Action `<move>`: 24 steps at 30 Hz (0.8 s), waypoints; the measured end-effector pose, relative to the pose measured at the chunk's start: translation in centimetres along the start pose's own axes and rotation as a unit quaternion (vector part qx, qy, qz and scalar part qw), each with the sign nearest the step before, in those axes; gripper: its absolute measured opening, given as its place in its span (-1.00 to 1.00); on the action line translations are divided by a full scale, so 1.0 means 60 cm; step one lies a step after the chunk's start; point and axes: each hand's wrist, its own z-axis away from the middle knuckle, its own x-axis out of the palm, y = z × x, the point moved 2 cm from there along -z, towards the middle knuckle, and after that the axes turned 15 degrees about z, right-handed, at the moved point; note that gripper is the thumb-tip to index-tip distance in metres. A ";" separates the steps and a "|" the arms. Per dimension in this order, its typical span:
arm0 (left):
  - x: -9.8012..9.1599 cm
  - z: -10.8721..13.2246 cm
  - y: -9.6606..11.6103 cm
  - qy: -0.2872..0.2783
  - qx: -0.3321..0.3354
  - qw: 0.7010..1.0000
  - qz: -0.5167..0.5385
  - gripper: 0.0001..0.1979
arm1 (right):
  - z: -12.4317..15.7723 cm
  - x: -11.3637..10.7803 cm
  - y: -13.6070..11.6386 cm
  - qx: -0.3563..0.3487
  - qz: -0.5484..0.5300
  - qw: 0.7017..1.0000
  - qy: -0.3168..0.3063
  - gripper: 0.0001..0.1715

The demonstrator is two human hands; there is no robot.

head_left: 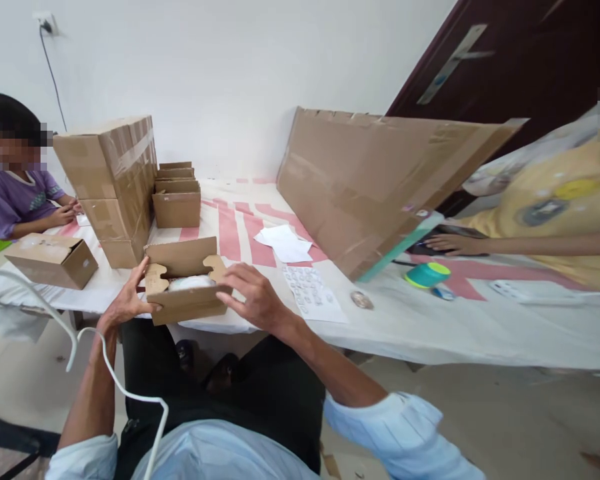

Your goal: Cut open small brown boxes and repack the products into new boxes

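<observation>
A small cardboard box (pixel 187 305) sits at the table's front edge with its lid raised at the back and its side flaps upright. Inside it lies something wrapped in white or clear plastic (pixel 193 283); its kind cannot be made out. My left hand (pixel 130 297) grips the box's left end, thumb at the front and fingers up the side. At the right end, my right hand (pixel 255 297) has curled fingers on the side flap, with the thumb by the front corner. Left of these stands a closed cardboard box (pixel 53 260).
Stacked cartons (pixel 113 190) and several open small boxes (pixel 177 208) stand behind. A large cardboard sheet (pixel 370 180) leans at the centre right, near white papers (pixel 285 243), a sticker sheet (pixel 313 293) and a tape roll (pixel 361 300). People sit at left and right. A white cable (pixel 130 393) hangs in front.
</observation>
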 end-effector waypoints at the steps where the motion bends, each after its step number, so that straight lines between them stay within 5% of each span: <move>1: -0.002 0.000 0.000 -0.005 -0.002 1.000 0.006 0.38 | 0.015 0.001 -0.009 -0.021 0.009 1.000 -0.004 -0.84; 7: -0.011 0.011 0.013 -0.050 -0.032 0.991 0.116 0.24 | 0.052 0.015 -0.032 -0.055 0.030 0.998 -0.026 -0.75; 12: 0.011 0.019 0.023 0.016 -0.034 0.999 0.022 0.22 | -0.011 0.028 -0.019 -0.044 0.014 0.997 -0.067 -0.70; 18: 0.027 0.020 0.014 0.037 -0.011 0.999 -0.008 0.27 | -0.097 0.049 0.002 -0.115 0.049 0.975 -0.182 -0.82; 24: 0.032 0.023 0.015 0.040 -0.012 0.999 -0.008 0.34 | -0.120 0.025 0.032 -0.073 0.185 0.959 -0.202 -0.87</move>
